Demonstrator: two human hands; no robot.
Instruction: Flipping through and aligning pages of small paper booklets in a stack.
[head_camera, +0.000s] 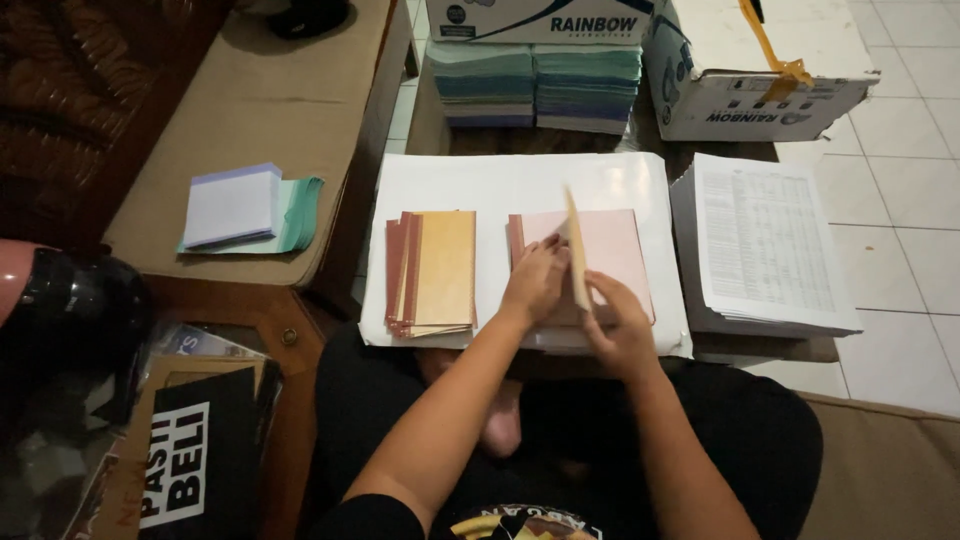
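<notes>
- The left hand (535, 280) presses flat on the pink booklet stack (610, 250), centre of the frame, fingers spread, clamped on nothing.
- The right hand (620, 330) pinches a tan cover sheet (574, 250), held upright on edge over that stack.
- Left of centre lies a finished-looking yellow booklet pile (435, 270) with red spines, on the white sheet (500, 180) covering the table.
- Coloured paper reams (535, 85) wait at the top, printed pages (765, 240) at right; much seems left.
</notes>
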